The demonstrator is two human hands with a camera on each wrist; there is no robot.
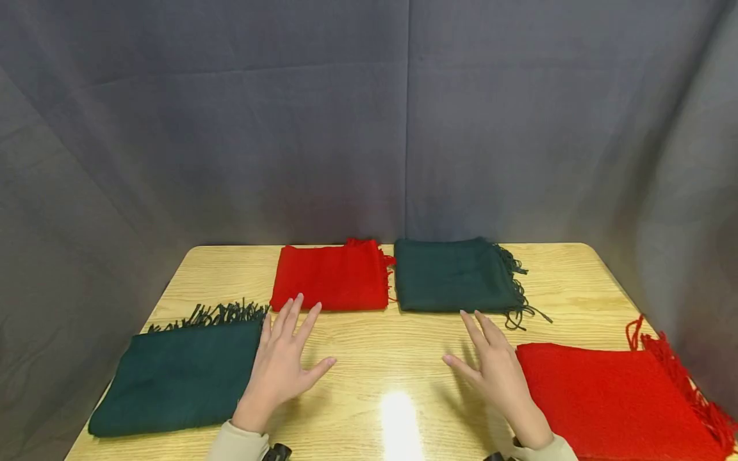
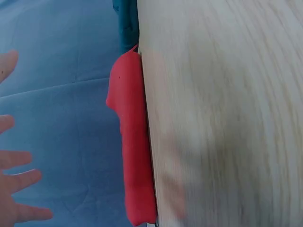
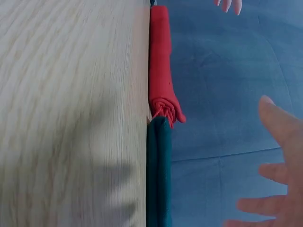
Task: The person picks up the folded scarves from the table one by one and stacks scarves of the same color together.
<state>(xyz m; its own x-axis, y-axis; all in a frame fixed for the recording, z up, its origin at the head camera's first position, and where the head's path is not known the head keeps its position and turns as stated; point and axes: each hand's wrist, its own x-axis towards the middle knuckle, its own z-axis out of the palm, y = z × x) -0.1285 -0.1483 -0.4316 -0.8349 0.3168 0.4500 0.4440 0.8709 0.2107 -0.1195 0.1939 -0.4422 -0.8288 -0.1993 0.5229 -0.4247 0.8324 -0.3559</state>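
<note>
My left hand [image 1: 281, 365] hovers over the table with its fingers spread and nothing in them. To its left lies a folded dark green scarf [image 1: 179, 378] with fringe along its far edge. My right hand [image 1: 496, 371], also empty with fingers spread, is over the table beside a folded red scarf [image 1: 617, 397] whose fringe hangs at the right. Farther back, beyond the hands, a smaller folded red scarf [image 1: 331, 278] lies beside another folded dark green scarf [image 1: 455, 275]. In the left wrist view the back red scarf [image 2: 135, 142] shows from its side.
The scarves lie on a light wooden table [image 1: 369, 365] with rounded far corners. A grey cloth curtain [image 1: 288, 128] hangs behind the table and along both sides. A bright glare spot sits on the wood between the hands.
</note>
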